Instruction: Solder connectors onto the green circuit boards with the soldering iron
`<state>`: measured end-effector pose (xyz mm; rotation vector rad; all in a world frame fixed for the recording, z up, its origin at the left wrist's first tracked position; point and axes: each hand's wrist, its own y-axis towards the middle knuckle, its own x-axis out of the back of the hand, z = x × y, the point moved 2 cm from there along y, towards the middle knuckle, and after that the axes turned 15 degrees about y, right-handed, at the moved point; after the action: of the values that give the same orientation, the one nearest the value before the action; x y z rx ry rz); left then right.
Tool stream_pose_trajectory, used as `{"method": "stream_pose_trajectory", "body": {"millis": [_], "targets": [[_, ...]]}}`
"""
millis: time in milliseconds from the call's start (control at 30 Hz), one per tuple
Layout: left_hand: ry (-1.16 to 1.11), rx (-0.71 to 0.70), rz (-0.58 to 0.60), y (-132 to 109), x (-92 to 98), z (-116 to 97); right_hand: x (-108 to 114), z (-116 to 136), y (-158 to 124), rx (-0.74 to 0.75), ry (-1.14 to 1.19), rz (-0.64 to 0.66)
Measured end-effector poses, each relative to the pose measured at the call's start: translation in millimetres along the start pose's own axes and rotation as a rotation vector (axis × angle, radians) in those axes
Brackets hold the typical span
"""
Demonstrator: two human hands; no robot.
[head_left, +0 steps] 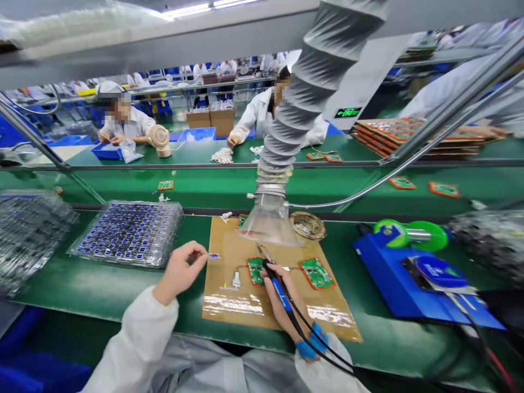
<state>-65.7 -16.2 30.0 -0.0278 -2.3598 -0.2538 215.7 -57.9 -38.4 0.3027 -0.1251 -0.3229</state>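
Observation:
My left hand is closed in a pinch over the left edge of the tan mat. A small blue-and-clear piece sticks out from its fingertips. In my right hand is a blue and black soldering iron, held like a pen with its metal tip pointing up and away. Beneath that hand lies a green circuit board with orange edges, partly covered by the fingers. A second circuit board is to its right. A white connector lies left of the boards.
A clear fume hood hangs low over the mat. Trays of blue parts stand at left. A round dish sits at the mat's back. A blue holder with a green spool stands right. Co-workers sit across the bench.

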Motion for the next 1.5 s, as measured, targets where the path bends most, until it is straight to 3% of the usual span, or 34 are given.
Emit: {"method": "stream_pose_trajectory", "body": {"millis": [133, 233, 300, 367, 633, 1133, 1333, 1500], "targets": [[-0.548, 0.127, 0.029, 15, -73.1, -14, -1, -4, -4, -0.02, 0.032, 0.061], [-0.801, 0.25, 0.196, 20, -102.1, -18, 1, -4, -5, -0.035, 0.076, 0.087], [-0.802, 0.3, 0.362, 18, -111.3, -21, -1, -2, -4, -0.067, 0.165, 0.086], [-0.727, 0.305, 0.44, 14, -114.5, -23, -6, 0, -3, -0.107, 0.278, 0.077], [-0.45, 0.243, 0.469, 2, -116.5, -33, -25, 5, 3, -0.2, 0.421, 0.132], [-0.221, 0.068, 0.341, 3, -108.0, -33, -22, 0, 8, -0.284, 0.432, 0.078], [0.24, -0.203, 0.317, 15, -102.8, -30, -8, -6, 4, -0.241, 0.298, 0.095], [0.48, -0.157, 0.418, 27, -106.7, -27, 20, -10, 0, -0.103, 0.107, -0.039]]}}
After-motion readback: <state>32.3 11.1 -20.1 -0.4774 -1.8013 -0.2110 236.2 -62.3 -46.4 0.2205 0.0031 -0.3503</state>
